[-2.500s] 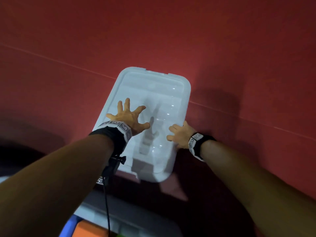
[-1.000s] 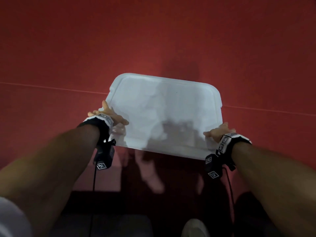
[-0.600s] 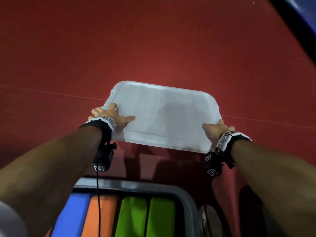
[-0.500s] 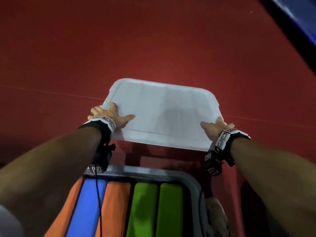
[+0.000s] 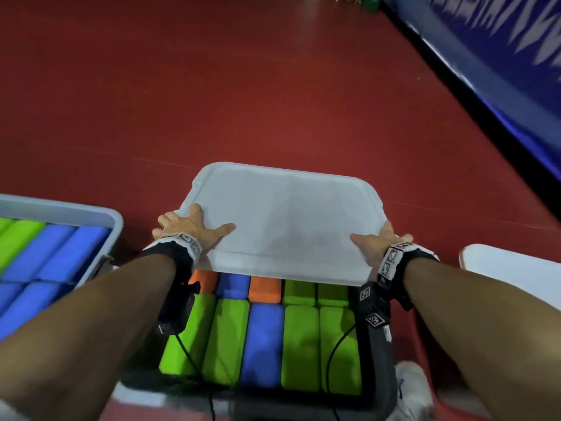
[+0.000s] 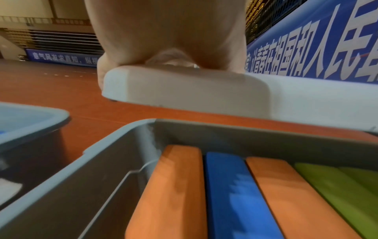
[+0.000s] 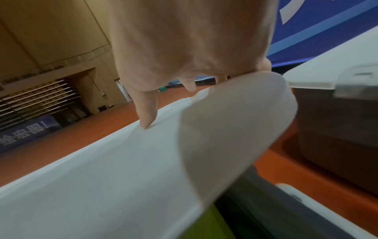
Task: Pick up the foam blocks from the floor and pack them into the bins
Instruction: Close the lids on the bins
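Above the packed bin (image 5: 378,357), left hand (image 5: 189,227), right hand (image 5: 379,244), each grip clamped on white lid (image 5: 285,220)

Two open bins (image 5: 376,344) (image 5: 115,220) of foam blocks (image 5: 264,338), one held lid (image 5: 285,220), two hands (image 5: 189,229) (image 5: 381,243).

Red sports floor (image 5: 273,86), thin seam lines; blue lettered banner (image 5: 501,56) along right edge; folded bleachers (image 7: 36,97) beyond.
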